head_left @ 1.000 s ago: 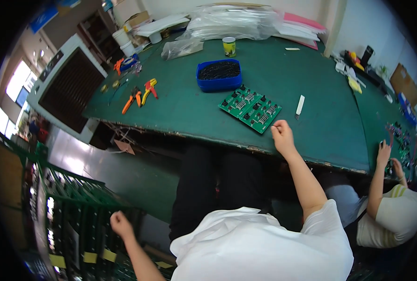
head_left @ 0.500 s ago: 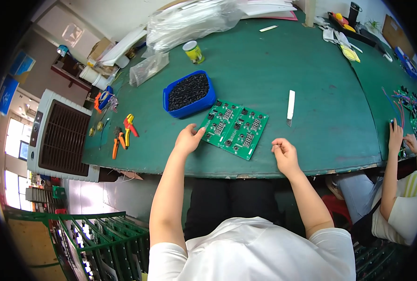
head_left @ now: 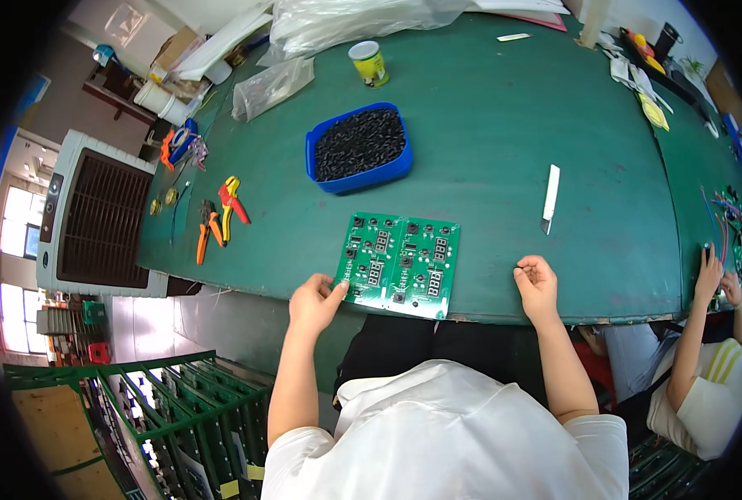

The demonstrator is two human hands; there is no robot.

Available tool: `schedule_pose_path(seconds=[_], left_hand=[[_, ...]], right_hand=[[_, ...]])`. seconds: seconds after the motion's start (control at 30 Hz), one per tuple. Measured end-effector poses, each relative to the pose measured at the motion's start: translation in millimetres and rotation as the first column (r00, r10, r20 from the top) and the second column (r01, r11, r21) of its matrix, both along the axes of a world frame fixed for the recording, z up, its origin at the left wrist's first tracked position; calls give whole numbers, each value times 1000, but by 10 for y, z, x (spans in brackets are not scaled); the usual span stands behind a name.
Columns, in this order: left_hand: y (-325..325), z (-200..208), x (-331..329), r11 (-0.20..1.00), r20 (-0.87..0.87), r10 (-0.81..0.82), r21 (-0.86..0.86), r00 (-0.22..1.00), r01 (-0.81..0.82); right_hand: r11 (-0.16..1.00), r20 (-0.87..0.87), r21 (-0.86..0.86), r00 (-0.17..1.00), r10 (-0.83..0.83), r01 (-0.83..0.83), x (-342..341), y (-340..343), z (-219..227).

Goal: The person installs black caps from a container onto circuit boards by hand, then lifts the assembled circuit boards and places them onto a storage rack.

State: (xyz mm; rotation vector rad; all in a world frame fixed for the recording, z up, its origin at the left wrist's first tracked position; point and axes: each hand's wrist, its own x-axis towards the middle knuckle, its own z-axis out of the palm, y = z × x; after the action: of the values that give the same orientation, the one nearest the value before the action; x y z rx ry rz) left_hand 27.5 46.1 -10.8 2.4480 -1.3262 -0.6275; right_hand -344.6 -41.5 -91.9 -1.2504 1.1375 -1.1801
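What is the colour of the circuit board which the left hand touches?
The circuit board is green; it shows best in the head view.

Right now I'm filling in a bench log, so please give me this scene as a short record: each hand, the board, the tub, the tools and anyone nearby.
left hand: grips the circuit board near its lower left corner
right hand: curled, right of the board; cannot tell whether it holds something small
board: green, parts facing up
tub: blue, beyond the board, with black pieces
tools: two pliers at left; cutter at right
nearby: another person's hands, far right
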Motion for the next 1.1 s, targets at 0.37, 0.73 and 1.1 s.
schedule_pose_path(seconds=[0.37,0.73,1.1], left_hand=[[-1934,551,392,817,227,-454,-281,862,504],[-2482,227,334,755,290,-621,-28,729,655],[-2496,101,432,789,261,-534,-188,804,585]], right_hand=[[982,-285,27,940,185,-185,693,-679,183],[939,-828,-36,536,163,-341,1112,-737,554],[913,-770,-189,632,90,-361,1113,-689,438]])
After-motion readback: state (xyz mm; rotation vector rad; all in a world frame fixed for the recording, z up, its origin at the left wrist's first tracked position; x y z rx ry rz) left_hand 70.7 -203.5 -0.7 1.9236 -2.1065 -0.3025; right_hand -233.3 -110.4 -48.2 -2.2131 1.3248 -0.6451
